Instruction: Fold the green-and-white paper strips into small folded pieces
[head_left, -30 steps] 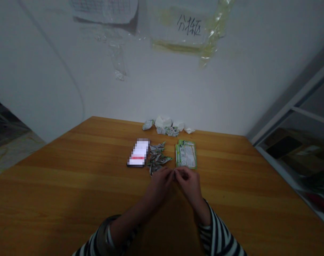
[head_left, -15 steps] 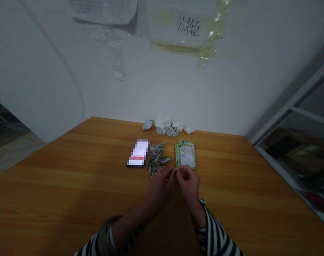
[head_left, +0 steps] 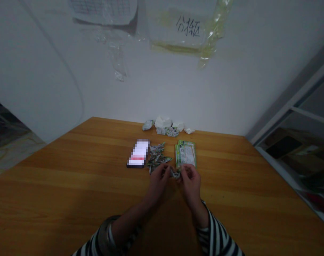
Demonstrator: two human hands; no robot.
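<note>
Between my two hands is a small folded piece of printed paper [head_left: 175,174], grey-white and creased. My left hand [head_left: 158,181] pinches its left end, and my right hand [head_left: 190,181] pinches its right end. Just beyond my left hand lies a loose pile of folded printed paper pieces [head_left: 158,156], greyish with green and reddish marks. A stack of green-and-white printed sheets or packets [head_left: 185,153] lies right beyond my right hand, its near edge partly hidden by the fingers.
A phone [head_left: 138,153] with a lit, blurred screen lies left of the paper pile. Crumpled white tissues [head_left: 163,122] and crumpled printed paper [head_left: 148,124] sit at the back against the wall. The wooden table [head_left: 71,177] meets the wall there. Shelving [head_left: 297,135] stands at the right.
My hands have moved slightly apart, so the folded paper between them now shows. The other things on the table have stayed put.
</note>
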